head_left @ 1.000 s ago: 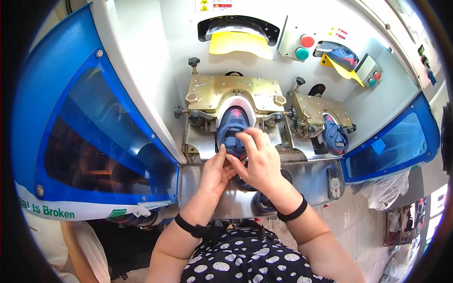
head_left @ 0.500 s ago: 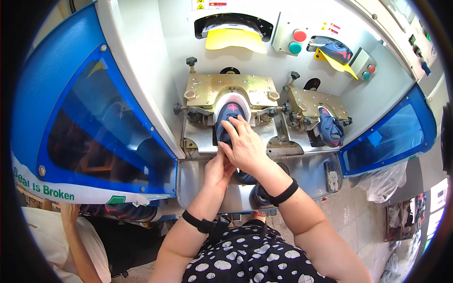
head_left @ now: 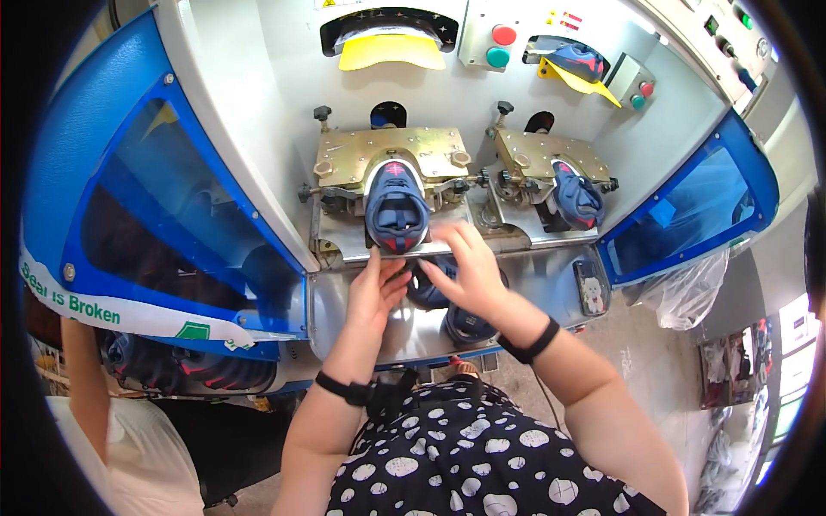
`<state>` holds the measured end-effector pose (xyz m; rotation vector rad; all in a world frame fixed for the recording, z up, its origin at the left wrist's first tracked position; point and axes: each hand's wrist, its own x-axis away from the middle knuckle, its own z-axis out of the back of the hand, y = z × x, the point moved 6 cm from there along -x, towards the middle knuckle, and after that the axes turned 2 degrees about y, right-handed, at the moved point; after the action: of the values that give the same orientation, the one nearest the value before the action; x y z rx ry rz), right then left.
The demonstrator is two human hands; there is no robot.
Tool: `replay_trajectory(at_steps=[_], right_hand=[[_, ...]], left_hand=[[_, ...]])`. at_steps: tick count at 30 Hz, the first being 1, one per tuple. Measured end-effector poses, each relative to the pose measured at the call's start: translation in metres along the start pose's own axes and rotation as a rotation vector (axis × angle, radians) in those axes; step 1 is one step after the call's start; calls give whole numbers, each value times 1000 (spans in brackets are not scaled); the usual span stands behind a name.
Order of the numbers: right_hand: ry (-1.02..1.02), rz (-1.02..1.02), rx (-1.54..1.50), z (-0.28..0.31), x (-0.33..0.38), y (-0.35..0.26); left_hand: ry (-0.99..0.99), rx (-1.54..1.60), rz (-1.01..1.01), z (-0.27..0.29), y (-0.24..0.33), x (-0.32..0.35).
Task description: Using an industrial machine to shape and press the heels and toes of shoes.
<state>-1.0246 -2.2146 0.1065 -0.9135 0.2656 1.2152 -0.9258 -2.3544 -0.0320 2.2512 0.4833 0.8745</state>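
Note:
A dark blue shoe upper point(head_left: 397, 209) with red marks rests toe inward in the brass-coloured clamp point(head_left: 430, 144) of the left station, its opening facing up. Just below its heel is my left hand point(head_left: 375, 294), fingers extended and apart, the thumb close to the heel. My right hand point(head_left: 469, 271) hovers to the right of the heel, fingers spread and a little blurred, with nothing visible in it. Beneath my right hand, two more dark blue shoe uppers lie on the metal tray: one point(head_left: 428, 290) partly hidden by my fingers, the other point(head_left: 471, 327) nearer me.
In the right station's clamp point(head_left: 551, 153) sits another blue shoe upper point(head_left: 578, 199). A phone point(head_left: 590, 288) lies at the tray's right end. Blue side guards point(head_left: 163, 224) flank the machine. Red and green buttons point(head_left: 499, 45) are on its back wall. At left, a co-worker's arm point(head_left: 83, 378) shows.
My hands have come off the shoe upper in the left clamp and moved apart, the right one going right and down. The clamped shoe's opening is now uncovered. The view has shifted slightly.

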Motion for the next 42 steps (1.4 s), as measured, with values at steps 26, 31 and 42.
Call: replay_trajectory(at_steps=[26, 31, 42], right_hand=[[-10, 86, -297, 78, 41, -74], [39, 396, -198, 79, -28, -96], [105, 44, -5, 53, -280, -17]], left_hand=[[-656, 192, -136, -62, 61, 122], [-586, 249, -197, -54, 84, 131], [-440, 158, -267, -1, 74, 146]])
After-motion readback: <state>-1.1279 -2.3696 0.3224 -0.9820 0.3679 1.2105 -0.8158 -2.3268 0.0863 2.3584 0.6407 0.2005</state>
